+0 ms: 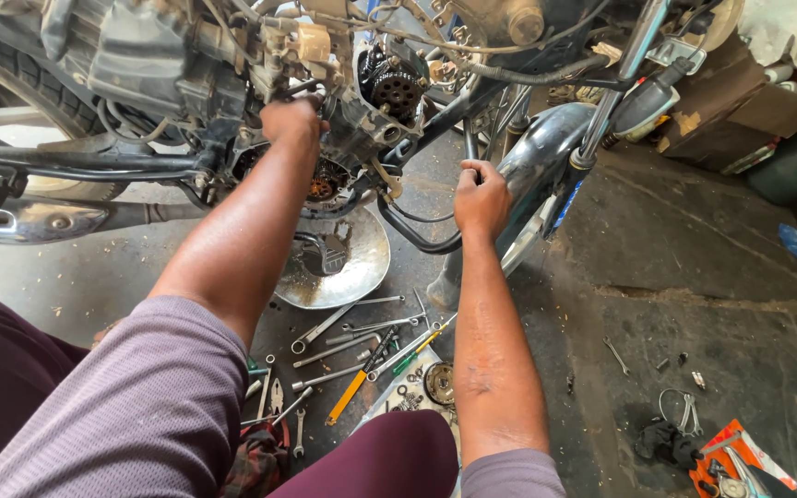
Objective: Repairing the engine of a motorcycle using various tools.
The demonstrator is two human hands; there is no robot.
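The left hand [290, 122] reached into the motorcycle engine [343, 138] far left, grip hidden, so I cannot tell. The right hand [480, 195] pressed around the black frame tube [422, 242], above wrenches [352, 337] on the floor [694, 277].

Below you at the frame's lower centre lie scattered wrenches [339, 323] and a yellow-handled screwdriver [348, 395]; a round metal pan [366, 267] sits above them, cardboard boxes [740, 111] upper right.
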